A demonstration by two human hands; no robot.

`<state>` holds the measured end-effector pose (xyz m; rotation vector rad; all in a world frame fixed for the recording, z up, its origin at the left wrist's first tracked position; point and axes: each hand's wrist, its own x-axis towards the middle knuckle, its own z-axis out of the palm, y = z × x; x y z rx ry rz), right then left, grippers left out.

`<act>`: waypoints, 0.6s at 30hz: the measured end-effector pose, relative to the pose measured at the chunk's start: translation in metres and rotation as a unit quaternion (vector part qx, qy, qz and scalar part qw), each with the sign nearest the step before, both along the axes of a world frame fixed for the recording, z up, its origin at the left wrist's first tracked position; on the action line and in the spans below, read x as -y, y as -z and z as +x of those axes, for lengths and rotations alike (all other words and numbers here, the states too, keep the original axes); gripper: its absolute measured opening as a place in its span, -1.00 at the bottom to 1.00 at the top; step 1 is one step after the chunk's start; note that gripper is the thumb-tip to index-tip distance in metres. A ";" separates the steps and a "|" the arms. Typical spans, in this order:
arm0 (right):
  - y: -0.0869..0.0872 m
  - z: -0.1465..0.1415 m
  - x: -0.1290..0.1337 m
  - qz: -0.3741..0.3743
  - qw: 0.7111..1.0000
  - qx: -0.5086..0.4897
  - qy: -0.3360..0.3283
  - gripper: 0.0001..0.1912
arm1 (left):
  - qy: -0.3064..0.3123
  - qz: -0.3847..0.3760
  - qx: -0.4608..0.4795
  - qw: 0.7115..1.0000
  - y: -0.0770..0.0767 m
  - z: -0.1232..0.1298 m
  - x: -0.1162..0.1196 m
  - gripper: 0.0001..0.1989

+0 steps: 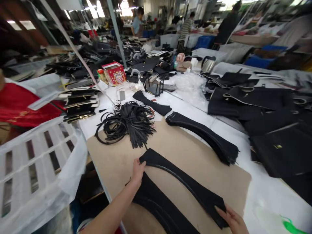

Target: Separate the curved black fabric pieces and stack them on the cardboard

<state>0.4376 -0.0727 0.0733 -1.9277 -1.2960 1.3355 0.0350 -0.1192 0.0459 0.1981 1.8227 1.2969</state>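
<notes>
A long, curved black fabric piece with flared ends stretches between my two hands over the brown board. My left hand pinches its far-left end. At the near-right end, my right hand grips the corner, thumb on top. Below it lies a stack of similar black pieces, partly cut off by the bottom of the view. Another stack of curved black pieces rests at the board's far edge, with one more black piece behind it.
A bundle of black strips lies at the board's far left. A white slatted crate stands left of the table. Black bag panels are piled on the right. Behind are a red box, a router and a kettle.
</notes>
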 end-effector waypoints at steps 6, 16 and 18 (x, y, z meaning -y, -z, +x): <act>0.019 0.015 0.004 0.002 0.998 -0.054 -0.019 -0.60 | 0.260 0.027 -0.379 0.888 0.003 0.016 0.009 -0.57; 0.042 0.038 0.013 -0.006 0.995 -0.090 0.040 -0.62 | 0.410 -0.041 -0.625 0.663 0.047 0.029 -0.016 -0.48; 0.045 0.038 0.016 -0.016 0.997 -0.065 0.050 -0.62 | 0.406 -0.042 -0.639 0.652 0.048 0.030 -0.026 -0.47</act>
